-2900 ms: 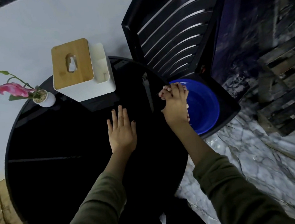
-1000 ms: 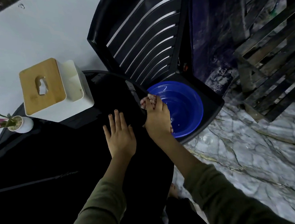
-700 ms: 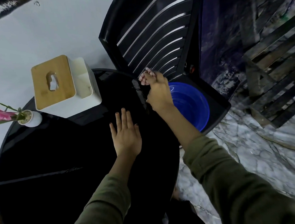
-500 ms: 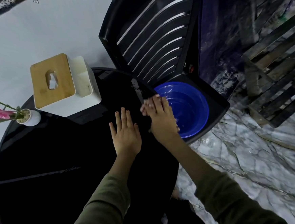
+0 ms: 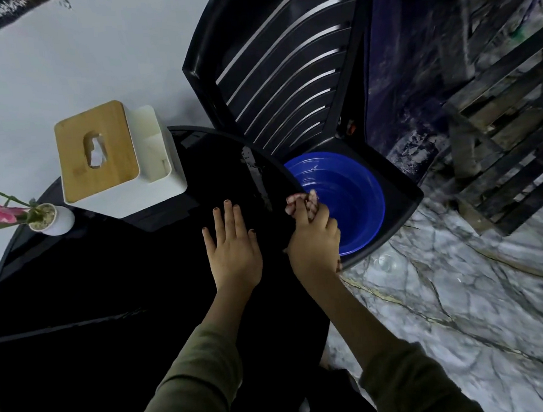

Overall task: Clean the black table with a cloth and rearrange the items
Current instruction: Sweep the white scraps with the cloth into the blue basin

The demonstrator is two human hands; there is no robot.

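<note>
The round black table (image 5: 77, 318) fills the lower left. My left hand (image 5: 231, 244) lies flat on it, fingers apart, holding nothing. My right hand (image 5: 313, 238) presses at the table's right edge, next to the blue basin. A small red-and-white patterned cloth (image 5: 297, 203) shows under its fingertips, mostly hidden by the hand. A white tissue box with a wooden lid (image 5: 113, 156) stands at the table's far side. A small white vase with a pink flower (image 5: 52, 220) stands at the far left.
A black slatted plastic chair (image 5: 285, 68) stands against the table's far right, with a blue basin (image 5: 350, 196) on its seat. Marble floor (image 5: 466, 304) lies to the right, dark wooden slats (image 5: 513, 154) beyond it. A pale wall is behind the table.
My right hand swept with the cloth up the table's right edge toward the chair back, then came back beside the basin. My left hand stayed flat in place.
</note>
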